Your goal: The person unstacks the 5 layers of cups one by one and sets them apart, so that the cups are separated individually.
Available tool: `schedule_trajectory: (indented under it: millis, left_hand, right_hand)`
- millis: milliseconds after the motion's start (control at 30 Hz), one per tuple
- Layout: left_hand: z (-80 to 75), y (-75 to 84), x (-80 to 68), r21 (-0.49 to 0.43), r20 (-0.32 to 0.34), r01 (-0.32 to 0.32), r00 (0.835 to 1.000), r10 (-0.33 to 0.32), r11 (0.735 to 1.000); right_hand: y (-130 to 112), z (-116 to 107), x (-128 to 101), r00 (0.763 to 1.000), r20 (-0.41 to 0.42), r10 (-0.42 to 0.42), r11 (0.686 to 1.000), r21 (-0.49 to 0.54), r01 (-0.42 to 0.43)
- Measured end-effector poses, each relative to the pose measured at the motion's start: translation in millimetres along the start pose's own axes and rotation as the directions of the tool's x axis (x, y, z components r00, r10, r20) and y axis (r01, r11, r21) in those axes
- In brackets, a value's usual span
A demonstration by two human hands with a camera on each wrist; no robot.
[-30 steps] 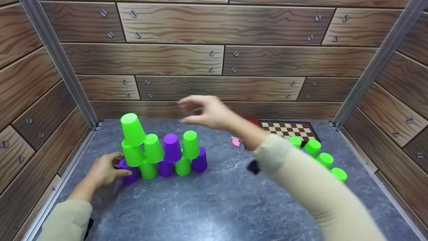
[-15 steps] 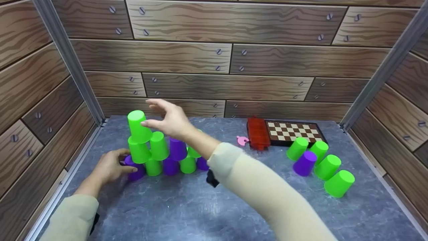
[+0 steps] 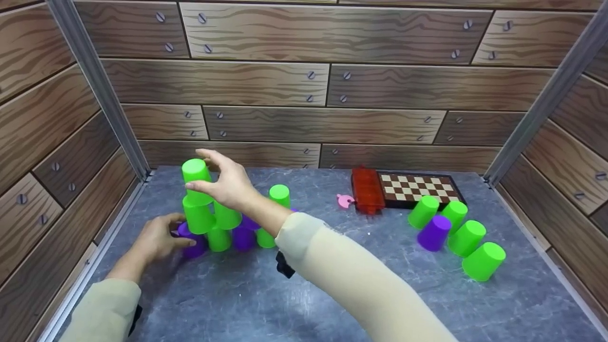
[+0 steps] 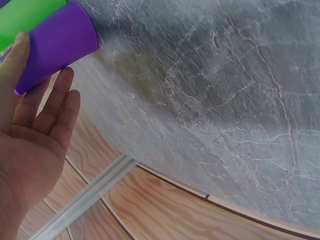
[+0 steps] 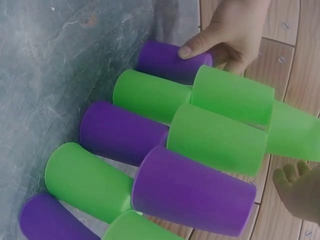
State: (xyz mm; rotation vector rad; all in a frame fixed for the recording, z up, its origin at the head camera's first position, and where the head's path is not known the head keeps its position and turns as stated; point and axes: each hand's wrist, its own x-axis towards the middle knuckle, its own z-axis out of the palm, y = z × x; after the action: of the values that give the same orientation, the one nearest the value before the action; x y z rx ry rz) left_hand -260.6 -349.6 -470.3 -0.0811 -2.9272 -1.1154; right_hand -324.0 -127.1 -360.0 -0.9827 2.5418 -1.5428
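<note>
Purple cup (image 4: 62, 42) in left grip (image 3: 156, 239); right grip (image 3: 228, 184) perhaps touching green cup (image 3: 195, 171).

Left hand (image 3: 159, 237): apparently six green cups (image 3: 197, 216), four purple cups (image 5: 195, 190) alongside. Rightward of right hand (image 3: 228, 183): four loose greens (image 3: 483, 262), one loose purple (image 3: 434, 233); one board (image 3: 418, 187), red box (image 3: 367, 192), pink piece (image 3: 344, 201).

Three tiers of cups (image 3: 228, 217) spread rightward from the grip of the left hand (image 3: 156, 239); well right of that grip, more cups (image 3: 434, 232) stand before a chessboard (image 3: 413, 185), a box (image 3: 367, 191) at the board's left.
</note>
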Motion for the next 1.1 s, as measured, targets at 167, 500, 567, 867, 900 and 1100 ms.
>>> schedule_trajectory:
  millis: [167, 500, 567, 867, 900, 1100]
  left_hand:
    - [-0.8, 2.5, -0.3, 0.008, 0.001, 0.005, 1.0, -0.005, 1.0]
    - [-1.0, 3.1, 1.4, 0.029, 0.013, 0.003, 1.0, -0.003, 1.0]
    - [-1.4, 2.9, 1.4, 0.021, 0.013, 0.007, 1.0, -0.007, 1.0]
    - [-1.1, 1.2, 0.2, 0.021, 0.007, 0.002, 1.0, -0.002, 1.0]
    - [-0.9, 0.9, 0.2, 0.023, 0.008, 0.003, 1.0, -0.003, 1.0]
    - [-1.3, -0.4, -0.6, 0.03, 0.011, -0.006, 1.0, 0.006, 1.0]
  right_hand:
    - [4, 1, -1, 1.0, -0.008, 0.0, 1.0, -0.01, 0.0]
    - [3, -13, -6, 0.999, -0.032, -0.026, 0.996, 0.08, 0.028]
    - [1, -21, -8, 0.998, -0.045, -0.049, 0.994, 0.091, 0.053]
    - [3, -95, -29, 0.984, -0.045, -0.173, 0.979, 0.104, 0.176]
    - [6, -107, -33, 0.983, -0.047, -0.177, 0.98, 0.089, 0.18]
    - [29, -179, -69, 0.987, -0.086, -0.137, 0.99, -0.023, 0.136]
